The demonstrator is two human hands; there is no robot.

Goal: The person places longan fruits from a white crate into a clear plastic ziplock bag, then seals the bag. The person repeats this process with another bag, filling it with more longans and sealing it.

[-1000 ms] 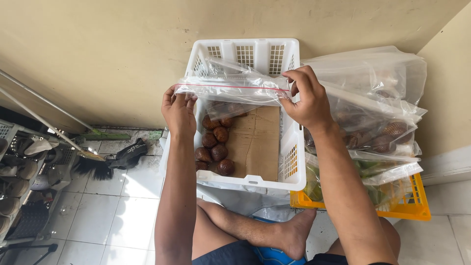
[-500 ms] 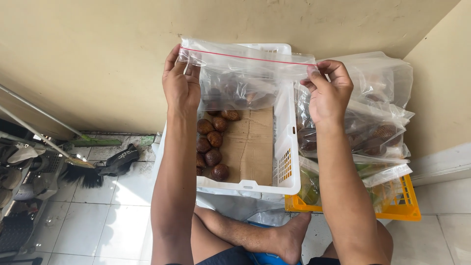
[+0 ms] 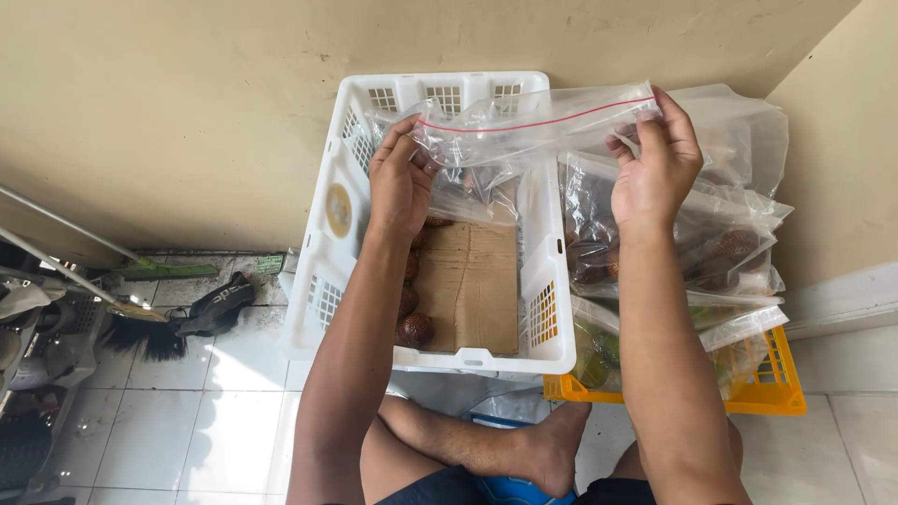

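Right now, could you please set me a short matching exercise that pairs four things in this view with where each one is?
Things:
1. clear zip bag
2. white crate
3. yellow crate
4. brown scaly fruits

Places:
A. under the stack of filled bags at the right
B. on the floor against the beige wall
C. on the cardboard inside the white crate
D. held up between the left hand and the right hand

Pairs: 1-D, 2-B, 3-A, 4-C

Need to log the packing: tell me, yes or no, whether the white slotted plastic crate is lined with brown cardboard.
Yes, a flat brown cardboard sheet covers the floor of the white slotted plastic crate, with brown scaly fruits lying beside it.
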